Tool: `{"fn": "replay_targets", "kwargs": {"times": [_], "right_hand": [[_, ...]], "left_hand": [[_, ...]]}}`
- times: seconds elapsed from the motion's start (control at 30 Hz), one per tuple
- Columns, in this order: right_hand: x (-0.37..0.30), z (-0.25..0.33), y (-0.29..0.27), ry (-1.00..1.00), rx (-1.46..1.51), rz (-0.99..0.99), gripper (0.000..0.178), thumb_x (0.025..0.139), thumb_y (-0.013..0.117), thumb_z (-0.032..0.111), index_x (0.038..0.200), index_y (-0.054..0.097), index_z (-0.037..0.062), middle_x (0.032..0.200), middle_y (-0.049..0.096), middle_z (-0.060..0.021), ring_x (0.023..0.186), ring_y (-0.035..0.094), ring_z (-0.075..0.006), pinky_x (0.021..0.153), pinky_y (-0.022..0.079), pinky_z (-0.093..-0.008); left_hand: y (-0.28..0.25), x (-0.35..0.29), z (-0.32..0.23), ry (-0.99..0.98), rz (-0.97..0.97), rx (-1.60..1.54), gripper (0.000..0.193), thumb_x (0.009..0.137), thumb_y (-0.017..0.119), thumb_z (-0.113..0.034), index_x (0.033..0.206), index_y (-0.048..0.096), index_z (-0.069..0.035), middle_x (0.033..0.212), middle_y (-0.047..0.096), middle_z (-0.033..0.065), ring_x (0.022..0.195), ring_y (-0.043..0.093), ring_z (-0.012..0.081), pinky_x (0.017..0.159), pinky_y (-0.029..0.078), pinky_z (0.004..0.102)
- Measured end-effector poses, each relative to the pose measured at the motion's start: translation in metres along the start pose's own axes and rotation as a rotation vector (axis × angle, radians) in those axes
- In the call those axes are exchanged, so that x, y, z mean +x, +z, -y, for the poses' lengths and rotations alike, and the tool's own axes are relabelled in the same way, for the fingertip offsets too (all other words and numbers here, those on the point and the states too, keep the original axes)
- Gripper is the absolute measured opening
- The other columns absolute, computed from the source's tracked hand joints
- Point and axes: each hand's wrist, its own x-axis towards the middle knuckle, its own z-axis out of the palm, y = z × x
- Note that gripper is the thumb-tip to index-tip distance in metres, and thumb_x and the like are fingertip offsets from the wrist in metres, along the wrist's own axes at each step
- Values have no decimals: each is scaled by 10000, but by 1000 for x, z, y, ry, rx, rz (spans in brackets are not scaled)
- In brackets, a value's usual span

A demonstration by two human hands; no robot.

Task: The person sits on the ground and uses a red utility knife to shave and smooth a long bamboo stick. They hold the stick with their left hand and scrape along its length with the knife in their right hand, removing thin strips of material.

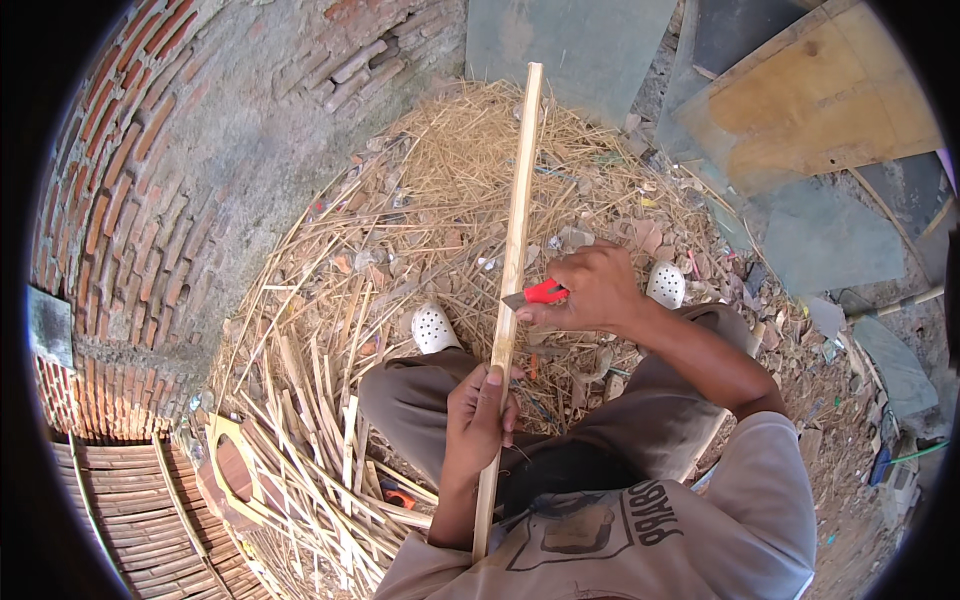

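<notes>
A long, pale bamboo strip [520, 190] slants up and away from my lap, its far end raised over the straw. My left hand [480, 408] is wrapped round its lower part, thumb lying along the top. In my right hand [590, 288] is a knife [543, 292] with a red handle and a short dark blade. The blade's tip meets the strip's right edge, a little beyond my left hand. Below the left hand, the strip's near end runs down against my shirt.
Many split bamboo strips [320, 470] lie piled at my left. Straw and shavings [450, 150] cover the ground ahead. A brick wall [150, 190] rises on the left, with a bamboo slat panel [150, 510] below it. Flat sheets [820, 90] lean at the far right.
</notes>
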Motion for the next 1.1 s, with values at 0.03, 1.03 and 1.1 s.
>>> {"fn": "replay_targets", "kwargs": {"times": [0.03,1.03,1.1], "right_hand": [[3,-4,0,0,-28,-16,575,679,710,663,570,603,109,523,571,-56,489,587,-262,538,467,-387],[32,-126,-43,669,-118,25,824,800,404,822,753,709,57,641,633,-164,707,654,-349,663,497,-470],[37,-127,-52,696,-167,-3,834,797,398,828,764,710,56,676,649,-169,725,656,-349,686,498,-477]], "left_hand": [[1,-1,-1,-2,-3,13,343,1054,378,-291,1075,566,-6,537,432,-9,402,365,46,398,317,196],[-2,-80,30,-208,176,-24,338,1054,359,-282,1061,557,-8,525,444,5,405,389,52,410,324,199],[0,-66,30,-231,191,-99,366,1050,362,-312,1038,560,-4,515,448,17,385,401,66,388,324,204]]}}
